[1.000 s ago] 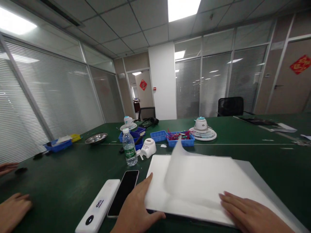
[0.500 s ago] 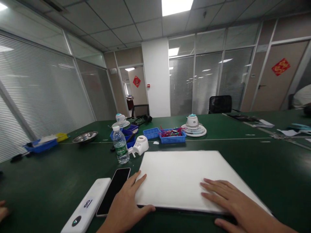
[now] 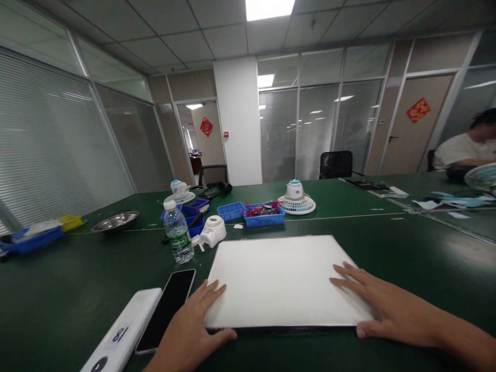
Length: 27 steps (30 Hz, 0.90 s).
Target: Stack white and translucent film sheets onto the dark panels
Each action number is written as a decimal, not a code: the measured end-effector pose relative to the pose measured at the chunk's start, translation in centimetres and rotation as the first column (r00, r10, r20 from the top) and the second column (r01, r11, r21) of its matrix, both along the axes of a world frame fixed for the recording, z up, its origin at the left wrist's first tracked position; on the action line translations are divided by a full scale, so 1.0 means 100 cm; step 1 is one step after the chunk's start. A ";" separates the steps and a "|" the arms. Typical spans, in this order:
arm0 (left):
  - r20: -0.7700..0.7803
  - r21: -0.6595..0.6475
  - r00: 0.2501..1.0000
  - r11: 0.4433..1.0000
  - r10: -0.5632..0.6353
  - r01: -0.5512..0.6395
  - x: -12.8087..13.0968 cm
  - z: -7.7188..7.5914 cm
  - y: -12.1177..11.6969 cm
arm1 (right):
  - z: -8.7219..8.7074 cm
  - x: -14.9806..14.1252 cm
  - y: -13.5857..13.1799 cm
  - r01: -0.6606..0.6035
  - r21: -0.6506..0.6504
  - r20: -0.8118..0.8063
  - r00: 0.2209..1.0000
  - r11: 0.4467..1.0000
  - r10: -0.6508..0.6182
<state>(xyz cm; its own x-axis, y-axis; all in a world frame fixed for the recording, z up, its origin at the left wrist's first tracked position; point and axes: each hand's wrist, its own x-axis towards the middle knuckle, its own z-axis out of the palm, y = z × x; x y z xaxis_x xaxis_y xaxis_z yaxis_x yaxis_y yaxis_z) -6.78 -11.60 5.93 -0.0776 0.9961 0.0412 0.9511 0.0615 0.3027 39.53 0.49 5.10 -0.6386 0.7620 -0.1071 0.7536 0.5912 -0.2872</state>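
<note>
A flat white rectangular slab [image 3: 277,281] with a dark lower edge lies on the green table in front of me; whether it is a closed laptop or a box, I cannot tell. My left hand [image 3: 194,323] rests on its near left corner, fingers spread over the top and thumb along the front edge. On the right side, my right hand [image 3: 383,302] lies with spread fingers on the top and its thumb by the near right corner. Left of the slab are a black-screened phone [image 3: 166,310] and a long white device [image 3: 120,330] marked 18.
Beyond the slab stand a water bottle [image 3: 178,235], a white plastic housing [image 3: 213,231], a blue tray of wires [image 3: 264,218] and a fan part [image 3: 296,199]. A metal dish [image 3: 116,221] lies far left. A person [image 3: 470,144] sits at far right.
My right hand has moved outward from the slab's top to its right side. My left hand keeps its place at the left corner. The view has turned right, showing the seated person.
</note>
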 end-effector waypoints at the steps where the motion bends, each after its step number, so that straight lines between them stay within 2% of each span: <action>1: 0.002 0.004 1.000 1.000 0.003 -0.003 0.000 0.000 0.000 | -0.002 0.001 0.001 0.006 -0.011 -0.020 1.000 1.000 -0.006; 3: 0.003 -0.001 1.000 1.000 0.008 -0.008 0.000 0.000 0.001 | -0.008 0.003 0.007 0.054 -0.015 -0.086 0.995 0.998 -0.055; 5: 0.000 -0.012 1.000 1.000 0.011 -0.011 0.001 0.000 0.000 | -0.015 0.004 0.016 0.256 -0.005 -0.163 0.954 0.967 -0.253; 7: -0.002 -0.019 1.000 1.000 0.009 -0.009 0.002 0.002 0.000 | -0.022 0.003 0.026 0.502 -0.022 -0.231 0.839 0.865 -0.493; 8: -0.003 -0.019 1.000 1.000 0.008 -0.008 0.003 0.003 0.000 | -0.024 0.002 0.030 0.577 -0.047 -0.270 0.779 0.815 -0.567; 9: -0.003 -0.016 1.000 1.000 0.009 -0.009 0.003 0.004 0.000 | -0.025 0.002 0.033 0.608 -0.090 -0.319 0.733 0.789 -0.601; 11: -0.003 -0.011 1.000 1.000 0.011 -0.011 0.003 0.005 -0.001 | -0.022 0.001 0.037 0.588 -0.239 -0.456 0.635 0.773 -0.624; 13: -0.004 -0.004 1.000 1.000 0.015 -0.015 0.002 0.005 -0.001 | -0.015 0.003 0.038 0.541 -0.403 -0.556 0.496 0.738 -0.667; 16: -0.003 0.002 1.000 1.000 0.012 -0.012 0.000 0.005 -0.002 | -0.001 0.005 0.035 0.453 -0.556 -0.621 0.331 0.697 -0.710; 20: 0.016 0.016 1.000 1.000 0.001 -0.001 -0.003 0.008 -0.005 | 0.018 0.002 0.027 0.248 -0.715 -0.640 0.143 0.654 -0.755; 21: 0.021 0.019 1.000 1.000 -0.006 0.005 -0.004 0.008 -0.006 | 0.022 0.000 0.025 0.229 -0.722 -0.644 0.123 0.653 -0.755; 24: 0.005 0.046 0.999 0.998 -0.052 0.051 -0.009 0.006 -0.008 | 0.034 -0.004 0.018 0.286 -0.695 -0.644 0.159 0.660 -0.748; 26: -0.058 0.131 0.990 0.982 -0.127 0.133 -0.013 0.002 -0.010 | 0.043 -0.003 0.012 0.337 -0.691 -0.618 0.182 0.639 -0.764; 27: -0.114 0.209 0.976 0.956 -0.186 0.206 -0.013 0.001 -0.010 | 0.048 -0.002 0.009 0.355 -0.690 -0.608 0.189 0.631 -0.771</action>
